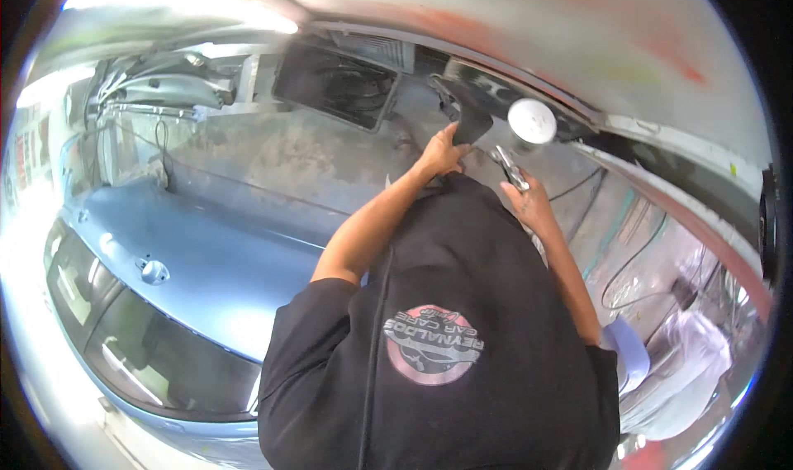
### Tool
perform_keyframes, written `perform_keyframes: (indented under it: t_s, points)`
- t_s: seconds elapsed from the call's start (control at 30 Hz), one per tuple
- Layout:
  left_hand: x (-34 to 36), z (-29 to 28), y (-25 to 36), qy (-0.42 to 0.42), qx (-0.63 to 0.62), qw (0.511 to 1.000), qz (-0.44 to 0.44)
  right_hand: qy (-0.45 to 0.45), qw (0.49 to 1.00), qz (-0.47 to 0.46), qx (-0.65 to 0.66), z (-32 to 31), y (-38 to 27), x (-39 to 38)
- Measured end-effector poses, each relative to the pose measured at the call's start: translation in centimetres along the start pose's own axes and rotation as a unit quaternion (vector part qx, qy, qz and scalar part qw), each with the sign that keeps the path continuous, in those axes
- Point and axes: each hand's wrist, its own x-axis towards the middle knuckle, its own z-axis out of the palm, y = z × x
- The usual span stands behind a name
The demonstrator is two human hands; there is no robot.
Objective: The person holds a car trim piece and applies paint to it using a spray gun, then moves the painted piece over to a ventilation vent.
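Observation:
My left hand is closed on the lower edge of a small, dark, curved piece; its exact kind I cannot make out. A silvery spray gun with a round white-topped cup sits in my right hand, its fingers wrapped round the handle. The gun is just right of the dark piece, with a gap between them. Below both hands, my own black shirt fills the middle of the view.
To the left stands a blue car with dark side windows and a round recess in its panel. Ahead are a black rectangular panel and several car parts on the far left. Hoses and plastic sheeting are at right.

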Motion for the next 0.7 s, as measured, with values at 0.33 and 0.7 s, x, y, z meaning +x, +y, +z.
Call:
perform_keyframes:
  t_s: [0.33,0.7]
  points:
    - [-0.3,-12.7,-9.4,0.139,-0.200,0.954,-0.174,-0.032,0.998,0.030,-0.048,5.8,1.0,2.6]
    - [5.6,-25.1,-28.4,0.331,-0.257,0.898,-0.130,-0.157,0.974,0.166,-0.012,13.1,-3.3,9.6]
